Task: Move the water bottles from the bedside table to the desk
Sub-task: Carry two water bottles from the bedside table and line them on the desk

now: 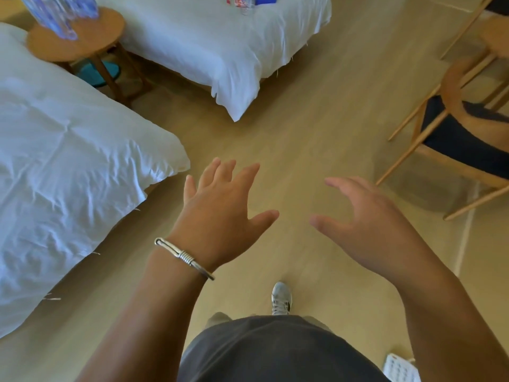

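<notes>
Several clear water bottles with blue labels stand on the round wooden bedside table at the top left, between two beds; they are blurred. Both my hands hang in the air over the floor, far from the bottles. My left hand, with a silver bracelet on the wrist, has its fingers spread and holds nothing. My right hand has loosely bent fingers and is empty too. No desk is plainly visible.
A white-covered bed fills the left side, and a second bed lies at the top with a bottle and small items on it. A wooden chair with a dark seat stands at the right. Wooden floor runs between them.
</notes>
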